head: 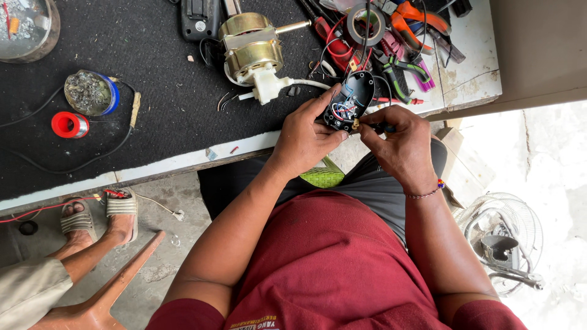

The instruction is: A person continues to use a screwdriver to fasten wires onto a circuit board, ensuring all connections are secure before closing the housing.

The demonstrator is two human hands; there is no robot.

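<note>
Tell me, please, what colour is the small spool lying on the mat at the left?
Red, with a pale hollow centre; the spool shows in the head view.

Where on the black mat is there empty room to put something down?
Bare black mat lies between the solder tin and the fan motor, and below the red spool. The tool pile beyond both hands is crowded.

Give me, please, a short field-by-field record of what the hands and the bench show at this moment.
left hand: holds a black oval housing with coloured wires inside
right hand: pinches a small tool at the housing's lower edge
bench: dark mat
motor: brass-coloured, just above the left hand
tape roll: among pliers at the far right
red spool: left side of the mat
fan guard: on the floor, right
other person: sandalled feet, lower left
</note>
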